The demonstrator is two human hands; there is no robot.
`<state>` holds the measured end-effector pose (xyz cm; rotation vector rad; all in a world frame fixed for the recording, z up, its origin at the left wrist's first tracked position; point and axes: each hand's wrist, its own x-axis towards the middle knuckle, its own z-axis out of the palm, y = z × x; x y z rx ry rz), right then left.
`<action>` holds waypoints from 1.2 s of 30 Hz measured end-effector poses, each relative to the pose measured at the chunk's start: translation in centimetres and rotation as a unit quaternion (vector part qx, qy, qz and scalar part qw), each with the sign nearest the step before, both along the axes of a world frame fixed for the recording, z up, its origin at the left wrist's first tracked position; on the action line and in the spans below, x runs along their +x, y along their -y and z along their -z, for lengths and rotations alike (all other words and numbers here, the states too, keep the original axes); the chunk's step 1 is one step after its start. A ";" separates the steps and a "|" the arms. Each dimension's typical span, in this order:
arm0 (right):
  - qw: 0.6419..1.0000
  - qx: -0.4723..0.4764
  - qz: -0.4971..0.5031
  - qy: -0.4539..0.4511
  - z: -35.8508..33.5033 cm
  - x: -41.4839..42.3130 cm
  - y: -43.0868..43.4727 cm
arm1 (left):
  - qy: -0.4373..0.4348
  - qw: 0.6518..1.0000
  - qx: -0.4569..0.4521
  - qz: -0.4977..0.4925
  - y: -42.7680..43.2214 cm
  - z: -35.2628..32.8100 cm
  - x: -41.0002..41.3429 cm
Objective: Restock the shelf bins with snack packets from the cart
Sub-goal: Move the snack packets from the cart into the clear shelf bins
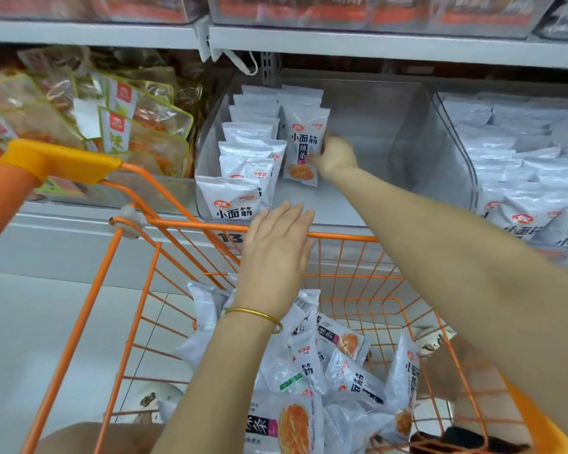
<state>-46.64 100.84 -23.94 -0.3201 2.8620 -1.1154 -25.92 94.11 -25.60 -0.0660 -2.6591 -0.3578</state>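
One packet point(304, 144) stands upright in the clear bin point(440, 152). The right grip point(335, 155) is closed on its lower right edge. Just left of that grip runs a row of packets point(248, 152) facing forward. The left grip point(276, 247) hovers flat, holding nothing, over the cart point(341, 239) rim, with spare packets point(341, 362) beneath it. Best to seat the held packet snug against those behind it, label forward, before letting go.
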 end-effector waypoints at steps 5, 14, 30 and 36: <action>1.000 -0.023 0.011 -0.013 0.7 -1.3 1.3 | 0.002 1.000 0.005 -0.003 -0.1 0.0 -0.1; 1.000 -0.009 0.023 0.007 0.7 -1.7 2.2 | 0.011 1.000 0.011 -0.001 -0.2 -0.1 0.0; 0.883 0.240 -0.331 0.232 -3.2 19.2 -12.4 | 0.054 0.997 0.000 0.055 -2.7 -1.2 1.3; 0.736 0.550 -0.357 0.168 4.5 19.4 -13.3 | 0.032 0.997 0.008 0.075 -2.8 -1.0 1.6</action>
